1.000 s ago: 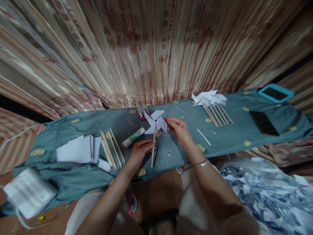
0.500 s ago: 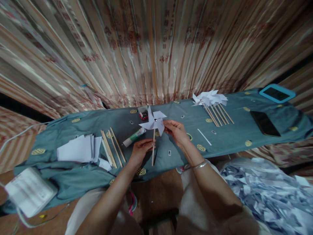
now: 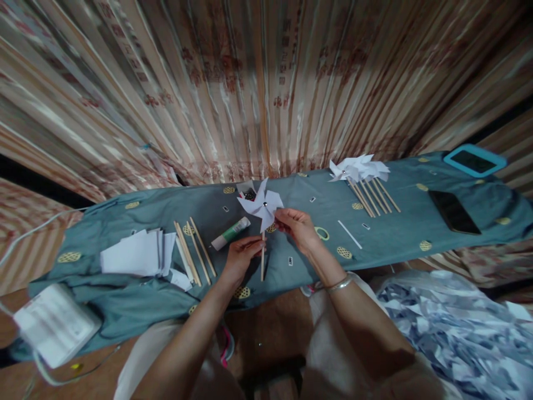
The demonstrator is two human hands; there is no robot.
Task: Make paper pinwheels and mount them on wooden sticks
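Observation:
A white paper pinwheel (image 3: 260,206) with a dark pin at its centre is held upright over the cloth-covered table. My left hand (image 3: 244,254) pinches its wooden stick (image 3: 262,264) below the blades. On the right, my right hand (image 3: 297,226) has its fingertips closed on the edge of a blade. Partly hidden behind the pinwheel is a small box of pins (image 3: 249,194). A green and white glue stick (image 3: 230,233) lies just beyond my left hand. Scissors (image 3: 322,233) with a pale green handle show beside my right wrist.
Several wooden sticks (image 3: 200,250) and white paper sheets (image 3: 131,254) lie at left, near a white box (image 3: 57,326). Finished pinwheels (image 3: 361,168) rest at the back right. Farther right are a phone (image 3: 453,211) and a blue-framed device (image 3: 474,161). A bag of paper scraps (image 3: 458,328) stands below.
The pinwheel's blades have turned slightly, and my right fingers have shifted a little left along the blade. My left hand keeps its hold on the stick. The view has moved slightly.

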